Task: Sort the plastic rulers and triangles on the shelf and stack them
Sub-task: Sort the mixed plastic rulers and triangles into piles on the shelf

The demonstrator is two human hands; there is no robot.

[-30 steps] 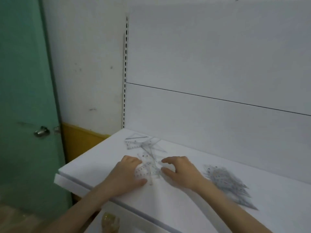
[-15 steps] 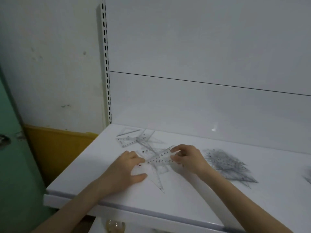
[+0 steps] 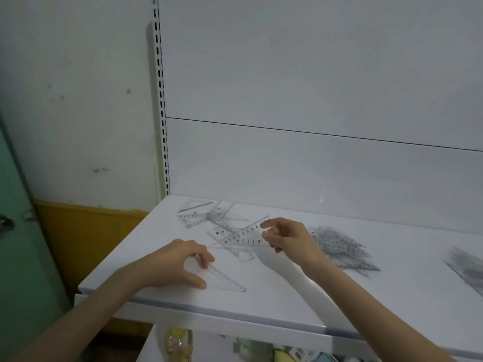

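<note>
Clear plastic rulers and triangles lie on the white shelf (image 3: 287,296). My right hand (image 3: 290,239) pinches a clear triangle (image 3: 248,237) with printed numbers by its right end and holds it lifted a little above the shelf. My left hand (image 3: 172,265) rests on the shelf, its fingers curled on the corner of a long thin clear triangle (image 3: 227,279) lying flat near the front edge. A loose pile of unsorted rulers and triangles (image 3: 209,218) lies at the back left. A stack of triangles (image 3: 339,246) sits to the right of my right hand.
Another stack of clear rulers (image 3: 467,270) shows at the right edge. The shelf's back panel rises behind, with a slotted upright (image 3: 162,126) at its left. A green door (image 3: 18,231) stands left. Bottles and packets (image 3: 180,343) sit on the lower shelf.
My right hand has lifted the numbered triangle off the pile and moved it right. My left hand has drawn the thin triangle toward the front edge.
</note>
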